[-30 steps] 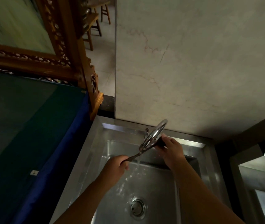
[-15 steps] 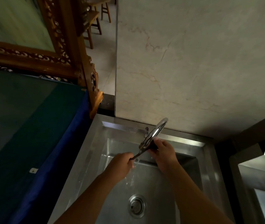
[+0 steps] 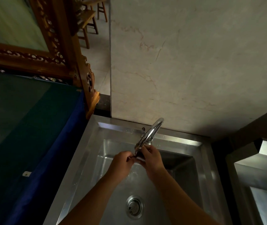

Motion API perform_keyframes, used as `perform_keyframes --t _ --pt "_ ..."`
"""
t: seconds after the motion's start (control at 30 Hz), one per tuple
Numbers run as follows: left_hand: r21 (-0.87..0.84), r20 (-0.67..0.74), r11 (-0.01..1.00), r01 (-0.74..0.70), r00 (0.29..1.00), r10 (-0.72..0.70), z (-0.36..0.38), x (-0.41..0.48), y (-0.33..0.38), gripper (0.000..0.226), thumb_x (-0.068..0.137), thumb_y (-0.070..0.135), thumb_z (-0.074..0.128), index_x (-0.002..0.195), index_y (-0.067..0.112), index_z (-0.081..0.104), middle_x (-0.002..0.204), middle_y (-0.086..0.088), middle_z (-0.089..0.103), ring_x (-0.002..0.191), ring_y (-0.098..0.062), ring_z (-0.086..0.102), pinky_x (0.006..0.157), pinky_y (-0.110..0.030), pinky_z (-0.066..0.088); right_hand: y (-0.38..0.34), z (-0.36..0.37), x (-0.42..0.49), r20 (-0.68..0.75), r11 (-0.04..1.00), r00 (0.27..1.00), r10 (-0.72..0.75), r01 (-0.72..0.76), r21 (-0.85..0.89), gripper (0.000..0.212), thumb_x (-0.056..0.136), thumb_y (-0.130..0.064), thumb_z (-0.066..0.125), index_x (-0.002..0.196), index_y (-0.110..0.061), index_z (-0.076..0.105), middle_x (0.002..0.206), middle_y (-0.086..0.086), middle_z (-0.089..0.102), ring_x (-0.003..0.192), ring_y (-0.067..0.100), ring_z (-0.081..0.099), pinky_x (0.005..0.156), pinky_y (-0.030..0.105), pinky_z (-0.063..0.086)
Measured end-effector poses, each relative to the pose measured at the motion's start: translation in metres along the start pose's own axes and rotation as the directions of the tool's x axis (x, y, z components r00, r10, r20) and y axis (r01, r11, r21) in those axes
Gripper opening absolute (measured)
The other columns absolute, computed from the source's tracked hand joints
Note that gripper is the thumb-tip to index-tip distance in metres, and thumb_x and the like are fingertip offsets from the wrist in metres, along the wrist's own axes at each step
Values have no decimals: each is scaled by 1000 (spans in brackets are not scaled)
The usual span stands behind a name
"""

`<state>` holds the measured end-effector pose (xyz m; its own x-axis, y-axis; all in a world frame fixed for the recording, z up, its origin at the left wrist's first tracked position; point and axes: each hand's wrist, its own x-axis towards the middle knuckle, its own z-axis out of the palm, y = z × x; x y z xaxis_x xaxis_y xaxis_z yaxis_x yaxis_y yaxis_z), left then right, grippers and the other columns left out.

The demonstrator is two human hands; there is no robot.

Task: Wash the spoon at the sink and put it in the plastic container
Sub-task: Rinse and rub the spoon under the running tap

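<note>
Both my hands meet over the steel sink (image 3: 87, 153), just under the curved chrome faucet (image 3: 150, 133). My left hand (image 3: 121, 164) is closed on the thin dark handle of the spoon (image 3: 133, 157). My right hand (image 3: 152, 159) is wrapped over the spoon's bowl end, which it mostly hides. Only a short dark piece of the spoon shows between the hands. I cannot tell whether water is running. No plastic container is in view.
The drain (image 3: 134, 206) sits at the basin's bottom centre. A blue-edged dark counter (image 3: 32, 135) lies to the left, with a carved wooden frame (image 3: 61, 51) behind it. A marble wall (image 3: 186, 62) rises behind the sink. A second steel basin (image 3: 259, 176) is at the right.
My hands have drawn closer together, the left sliding up the spoon handle toward the right. The visible stretch of handle has shortened. The water stream seen a second ago no longer shows.
</note>
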<state>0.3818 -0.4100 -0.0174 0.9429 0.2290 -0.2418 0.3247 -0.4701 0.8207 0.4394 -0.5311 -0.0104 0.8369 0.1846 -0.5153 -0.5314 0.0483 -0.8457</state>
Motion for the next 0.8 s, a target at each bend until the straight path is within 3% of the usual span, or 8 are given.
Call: perform_keyframes --t 0.1,0.23,0.37,0.53,0.7,0.8 --pt "-74 13 997 12 1000 -11 2 -2 -1 16 91 25 61 76 27 64 58 10 59 51 3 54 50 -9 40 0 1 -1 55 998 998 -30 33 -61 18 89 -14 63 106 -6 61 101 19 70 90 32 72 78 43 62" --pt "-288 11 949 128 991 -131 -2 -7 4 27 90 17 60 67 29 66 48 8 56 45 -5 48 44 -14 36 -2 8 0 130 988 986 -105 119 -102 16 87 -1 63 100 -11 60 91 18 67 87 39 68 84 61 54" --pt "-526 111 813 251 967 -227 -5 -14 6 27 91 13 56 69 21 67 41 10 43 33 -4 32 34 -17 24 -4 16 -2 214 987 969 -122 142 -81 41 84 8 63 118 -14 55 94 16 66 85 32 64 74 49 52" --pt "-591 157 752 292 956 -248 -8 -21 -2 24 93 16 55 71 14 66 45 4 39 35 -9 29 37 -17 19 -2 20 -8 280 993 953 -116 116 15 41 82 19 56 115 -4 51 88 17 66 77 30 62 59 35 43" --pt "-606 159 738 296 954 -252 -7 -29 -5 25 93 18 56 71 12 66 44 5 39 36 -10 28 38 -19 19 -4 26 -12 260 990 956 -138 143 1 23 83 14 60 96 -4 53 73 22 60 58 26 53 47 31 38" --pt "-597 151 748 290 956 -250 -5 -31 -1 25 94 19 56 72 9 64 42 6 39 34 -8 30 36 -18 20 -2 27 -11 217 992 968 -122 126 -3 13 86 7 60 85 -5 57 72 23 59 58 26 54 46 31 38"
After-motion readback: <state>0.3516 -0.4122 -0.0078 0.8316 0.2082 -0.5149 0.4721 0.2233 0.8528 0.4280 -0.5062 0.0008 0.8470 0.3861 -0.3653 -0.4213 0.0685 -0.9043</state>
